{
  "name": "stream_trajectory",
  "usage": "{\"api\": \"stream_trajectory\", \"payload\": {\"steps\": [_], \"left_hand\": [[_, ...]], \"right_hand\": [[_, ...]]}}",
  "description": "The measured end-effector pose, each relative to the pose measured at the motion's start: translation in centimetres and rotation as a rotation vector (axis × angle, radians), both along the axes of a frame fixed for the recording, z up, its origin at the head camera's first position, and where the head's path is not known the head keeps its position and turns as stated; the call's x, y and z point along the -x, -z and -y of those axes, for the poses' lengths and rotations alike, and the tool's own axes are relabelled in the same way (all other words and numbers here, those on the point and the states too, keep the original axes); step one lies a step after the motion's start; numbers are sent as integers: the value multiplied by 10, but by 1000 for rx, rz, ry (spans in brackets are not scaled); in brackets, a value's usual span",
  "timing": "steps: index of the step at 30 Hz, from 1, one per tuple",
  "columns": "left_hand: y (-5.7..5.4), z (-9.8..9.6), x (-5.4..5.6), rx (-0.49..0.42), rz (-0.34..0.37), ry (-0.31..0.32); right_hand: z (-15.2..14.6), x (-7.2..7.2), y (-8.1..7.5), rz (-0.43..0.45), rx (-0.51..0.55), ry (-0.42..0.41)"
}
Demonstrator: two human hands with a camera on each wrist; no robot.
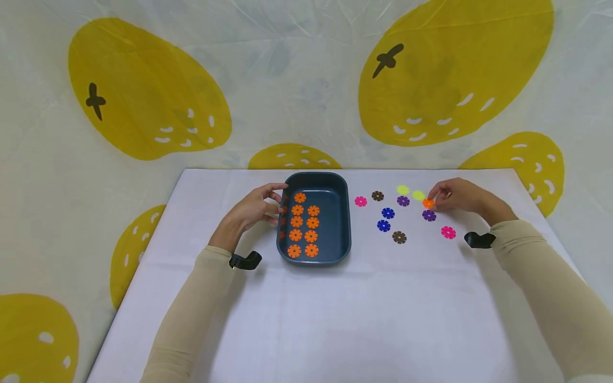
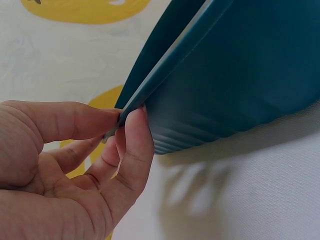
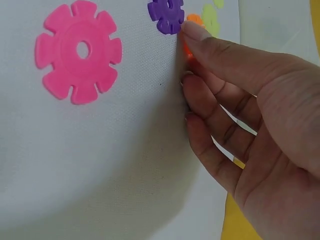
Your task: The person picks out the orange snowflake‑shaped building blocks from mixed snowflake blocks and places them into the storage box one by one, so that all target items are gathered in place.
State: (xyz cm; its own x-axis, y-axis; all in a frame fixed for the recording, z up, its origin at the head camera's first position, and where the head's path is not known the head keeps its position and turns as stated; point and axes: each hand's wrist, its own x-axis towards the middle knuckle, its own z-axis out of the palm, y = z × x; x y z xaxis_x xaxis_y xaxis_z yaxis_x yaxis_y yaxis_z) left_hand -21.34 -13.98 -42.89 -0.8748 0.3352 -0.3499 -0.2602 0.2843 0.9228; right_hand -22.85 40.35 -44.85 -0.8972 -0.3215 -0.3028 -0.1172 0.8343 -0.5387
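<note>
A dark blue rectangular tray [image 1: 332, 213] stands at the back middle of the table with several orange snowflake discs [image 1: 297, 221] in two columns inside. At its left side, the left hand [image 1: 254, 206] pinches the rim between thumb and finger, as the left wrist view shows of the tray wall [image 2: 240, 75]. To the right of the tray, the right hand [image 1: 457, 196] pinches an orange notched disc [image 1: 428, 204] between thumb and fingers. In the right wrist view the thumb partly covers this orange disc [image 3: 195, 20]. A purple disc [image 1: 429, 215] lies just beside it.
Loose discs lie between the tray and right hand: pink [image 1: 361, 201], brown [image 1: 399, 237], blue [image 1: 383, 225], and yellow-green ones [image 1: 403, 189]. Another pink disc [image 1: 448, 232] lies nearest the right wrist. Behind the white table [image 1: 345, 314] hangs a fruit-patterned cloth [image 1: 297, 96].
</note>
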Motion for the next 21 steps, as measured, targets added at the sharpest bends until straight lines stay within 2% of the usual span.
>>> {"api": "stream_trajectory", "payload": {"steps": [21], "left_hand": [[0,0,-1,9,-3,-4]], "right_hand": [[4,3,-2,-2,4,2]]}}
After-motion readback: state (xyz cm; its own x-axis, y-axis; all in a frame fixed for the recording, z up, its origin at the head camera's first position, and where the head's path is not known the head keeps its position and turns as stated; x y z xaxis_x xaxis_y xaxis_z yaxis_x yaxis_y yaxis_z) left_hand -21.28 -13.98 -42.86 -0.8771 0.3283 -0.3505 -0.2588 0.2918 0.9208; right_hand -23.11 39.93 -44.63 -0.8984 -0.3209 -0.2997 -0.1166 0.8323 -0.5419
